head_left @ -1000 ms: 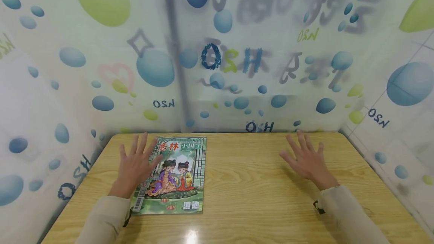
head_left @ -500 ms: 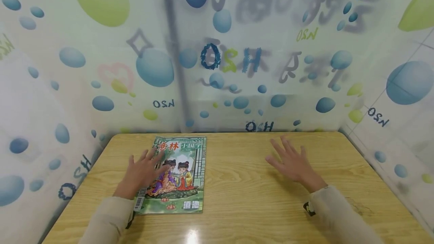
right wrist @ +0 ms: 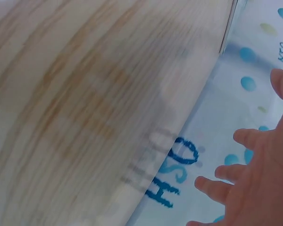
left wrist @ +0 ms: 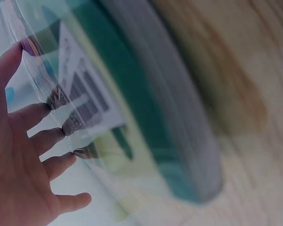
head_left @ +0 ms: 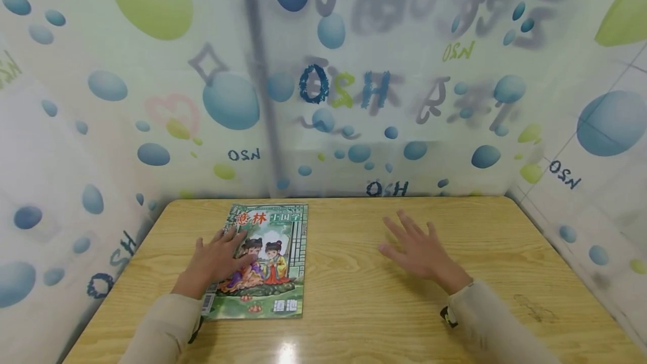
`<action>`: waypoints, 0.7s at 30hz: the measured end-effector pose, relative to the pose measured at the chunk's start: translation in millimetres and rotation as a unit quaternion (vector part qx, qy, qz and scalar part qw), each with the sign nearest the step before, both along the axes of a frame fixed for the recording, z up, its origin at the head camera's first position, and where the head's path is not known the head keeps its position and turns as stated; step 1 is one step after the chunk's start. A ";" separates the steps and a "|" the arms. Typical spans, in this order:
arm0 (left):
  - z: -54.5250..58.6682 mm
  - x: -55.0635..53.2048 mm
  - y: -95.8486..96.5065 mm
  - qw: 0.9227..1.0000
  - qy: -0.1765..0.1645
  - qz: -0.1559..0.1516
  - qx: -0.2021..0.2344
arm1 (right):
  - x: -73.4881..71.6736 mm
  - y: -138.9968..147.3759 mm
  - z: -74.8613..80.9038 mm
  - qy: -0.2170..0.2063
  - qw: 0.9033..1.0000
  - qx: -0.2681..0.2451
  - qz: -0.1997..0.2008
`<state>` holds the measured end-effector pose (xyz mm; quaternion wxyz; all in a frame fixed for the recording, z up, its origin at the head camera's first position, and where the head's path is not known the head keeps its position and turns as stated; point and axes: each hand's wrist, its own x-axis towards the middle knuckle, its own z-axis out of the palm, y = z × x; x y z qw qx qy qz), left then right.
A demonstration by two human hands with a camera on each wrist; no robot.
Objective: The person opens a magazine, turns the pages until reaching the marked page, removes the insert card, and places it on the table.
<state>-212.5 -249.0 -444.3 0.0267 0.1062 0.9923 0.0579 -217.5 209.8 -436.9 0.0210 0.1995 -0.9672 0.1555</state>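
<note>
A green magazine [head_left: 273, 291] with two illustrated figures on its cover lies flat on the wooden table, left of centre. My left hand [head_left: 214, 260] is spread over the magazine's left side and covers part of the cover. In the left wrist view, the fingertips of that left hand [left wrist: 23, 155] appear at the cover's surface, beyond the barcode and the thick page edge. Right of the magazine and apart from it, my right hand [head_left: 422, 251] hovers above the table with its fingers spread and holds nothing. The right wrist view shows that right hand [right wrist: 259, 179] with bare wood beside it.
The wooden table [head_left: 349, 319] reaches back to a pale curtain [head_left: 429, 100] printed with blue and green drops and lettering. Similar curtain panels stand along the left and right sides. Both wrists wear dark bands under light sleeves.
My left hand has moved toward me and slightly right, further over the magazine. The right hand has moved left and a little nearer, toward the table's middle. The magazine has stayed put.
</note>
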 end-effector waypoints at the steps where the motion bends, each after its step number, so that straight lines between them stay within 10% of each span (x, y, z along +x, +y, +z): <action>1: 0.0 -0.2 0.2 1.000 -0.001 0.001 0.000 | 0.6 -2.3 -0.3 0.000 1.000 -0.001 0.004; 21: 1.1 -2.3 25.9 1.000 0.008 -0.014 -0.020 | 10.5 -37.0 -3.3 -0.013 0.998 0.009 0.062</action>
